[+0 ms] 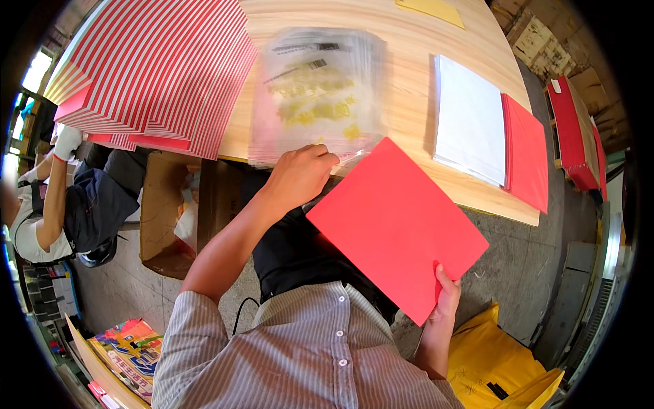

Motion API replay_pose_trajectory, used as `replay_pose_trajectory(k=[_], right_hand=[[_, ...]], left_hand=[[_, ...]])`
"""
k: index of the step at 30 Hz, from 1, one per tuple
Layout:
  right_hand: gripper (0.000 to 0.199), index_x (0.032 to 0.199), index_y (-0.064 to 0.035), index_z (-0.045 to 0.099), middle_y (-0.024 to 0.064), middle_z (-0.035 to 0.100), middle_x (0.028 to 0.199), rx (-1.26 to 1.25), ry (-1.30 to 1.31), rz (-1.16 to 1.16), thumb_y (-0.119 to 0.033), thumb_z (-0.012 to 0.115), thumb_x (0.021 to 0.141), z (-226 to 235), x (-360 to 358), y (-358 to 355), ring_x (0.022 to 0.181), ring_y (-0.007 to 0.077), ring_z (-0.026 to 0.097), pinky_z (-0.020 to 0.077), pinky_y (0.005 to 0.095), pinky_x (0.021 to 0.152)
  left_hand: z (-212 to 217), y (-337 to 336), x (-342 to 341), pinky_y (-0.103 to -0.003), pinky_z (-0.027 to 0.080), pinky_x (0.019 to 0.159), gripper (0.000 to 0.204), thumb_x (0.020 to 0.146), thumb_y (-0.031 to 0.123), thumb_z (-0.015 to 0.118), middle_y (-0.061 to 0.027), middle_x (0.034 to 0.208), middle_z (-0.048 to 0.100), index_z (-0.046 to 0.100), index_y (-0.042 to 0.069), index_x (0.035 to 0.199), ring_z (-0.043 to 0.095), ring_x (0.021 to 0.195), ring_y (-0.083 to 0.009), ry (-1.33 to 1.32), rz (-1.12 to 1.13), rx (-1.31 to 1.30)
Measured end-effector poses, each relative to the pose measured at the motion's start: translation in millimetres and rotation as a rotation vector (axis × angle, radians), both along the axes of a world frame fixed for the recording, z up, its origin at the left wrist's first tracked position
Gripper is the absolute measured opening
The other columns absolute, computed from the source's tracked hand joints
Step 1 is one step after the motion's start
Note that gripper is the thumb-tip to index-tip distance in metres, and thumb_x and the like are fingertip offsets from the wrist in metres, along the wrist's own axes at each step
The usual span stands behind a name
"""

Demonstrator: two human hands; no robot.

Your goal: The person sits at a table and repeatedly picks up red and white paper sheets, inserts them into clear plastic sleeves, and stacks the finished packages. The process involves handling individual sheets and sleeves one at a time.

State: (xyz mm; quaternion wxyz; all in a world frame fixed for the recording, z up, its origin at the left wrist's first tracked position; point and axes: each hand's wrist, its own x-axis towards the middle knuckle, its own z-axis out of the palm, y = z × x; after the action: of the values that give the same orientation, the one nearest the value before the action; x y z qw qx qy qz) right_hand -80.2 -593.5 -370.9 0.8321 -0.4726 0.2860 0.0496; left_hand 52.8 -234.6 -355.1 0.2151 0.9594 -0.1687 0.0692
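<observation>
My right hand grips a flat red booklet by its lower right edge, thumb on top. The booklet is tilted in front of me, its far corner close to the table's front edge. My left hand is closed, fingers curled at the near edge of a pile of clear plastic bags with yellow and black print. It pinches the edge of a clear bag, whose film shows between the hand and the booklet's corner. Whether the corner is inside the bag I cannot tell.
Tall stacks of red-and-white-edged booklets fill the table's left. At right lie a white pack and red booklets. A cardboard box stands below, a yellow sack lower right. Another person sits at left.
</observation>
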Motion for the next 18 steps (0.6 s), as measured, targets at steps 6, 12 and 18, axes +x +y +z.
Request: replay_pose_trajectory(k=[6, 12, 18], right_hand=[[0.039, 0.125, -0.0020, 0.057, 0.0113, 0.065, 0.118, -0.054, -0.052, -0.035, -0.005, 0.069, 0.088, -2.0, -4.0, 3.6, 0.105, 0.0243, 0.065, 0.0543, 0.0390, 0.090], [0.038, 0.128, -0.0012, 0.055, 0.0120, 0.065, 0.118, -0.066, -0.047, -0.075, -0.007, 0.064, 0.092, -7.4, -9.3, 14.7, 0.104, 0.0249, 0.066, 0.0553, 0.0390, 0.090], [0.037, 0.128, -0.0014, 0.055, 0.0120, 0.064, 0.119, -0.058, -0.041, -0.071, -0.008, 0.063, 0.093, -14.9, -12.2, 16.9, 0.105, 0.0251, 0.066, 0.0556, 0.0390, 0.089]], left_hand=[[-0.8, -3.0, -11.1, -0.041, 0.054, 0.074, 0.014, 0.085, 0.009, 0.062, -0.0106, 0.092, 0.065, 0.068, 0.006, 0.098, 0.065, 0.085, -0.0319, 0.034, 0.005, -0.135], [1.8, -5.7, -23.5, -0.042, 0.054, 0.074, 0.013, 0.086, 0.010, 0.063, -0.0109, 0.091, 0.065, 0.068, 0.005, 0.097, 0.065, 0.085, -0.0315, 0.055, 0.048, -0.041], [-6.9, -4.7, -32.9, -0.041, 0.055, 0.074, 0.014, 0.085, 0.009, 0.063, -0.0118, 0.090, 0.064, 0.068, 0.005, 0.098, 0.065, 0.086, -0.0319, 0.030, 0.102, -0.070]])
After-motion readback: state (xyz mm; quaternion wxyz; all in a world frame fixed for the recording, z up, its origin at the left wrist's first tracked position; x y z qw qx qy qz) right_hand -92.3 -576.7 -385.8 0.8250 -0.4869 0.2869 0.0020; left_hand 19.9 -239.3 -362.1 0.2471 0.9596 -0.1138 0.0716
